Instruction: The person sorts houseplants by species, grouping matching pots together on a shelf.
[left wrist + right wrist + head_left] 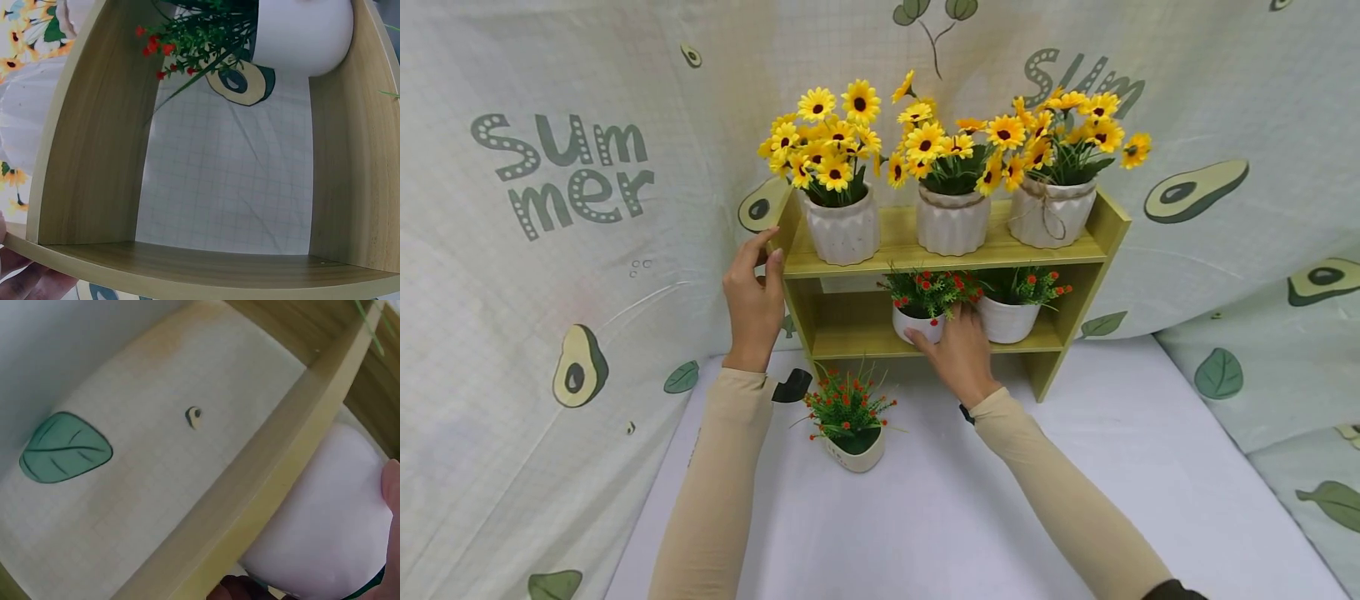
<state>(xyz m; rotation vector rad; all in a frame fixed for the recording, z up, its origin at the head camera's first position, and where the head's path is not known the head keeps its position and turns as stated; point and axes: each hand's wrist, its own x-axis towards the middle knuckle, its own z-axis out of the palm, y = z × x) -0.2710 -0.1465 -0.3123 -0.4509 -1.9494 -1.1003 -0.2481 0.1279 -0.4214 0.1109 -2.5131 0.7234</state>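
My right hand (961, 350) grips a white pot with a red-flowered plant (917, 321) on the shelf's middle board, thumb on the pot's front. The same white pot (325, 519) fills the lower right of the right wrist view, with the thumb against it. My left hand (756, 292) holds the upper left side of the wooden shelf (865, 342). In the left wrist view, its fingers (28, 284) lie outside the side panel, partly hidden by it. Right of the gripped pot stands another white pot with red flowers (1009, 321).
On the top board stand three pale pots of yellow flowers: a left one (844, 229), a middle one (951, 223) and a right one (1052, 215). A small red-flowered plant in a white pot (857, 454) stands on the white table (940, 517). Avocado-print cloth (625, 292) hangs behind.
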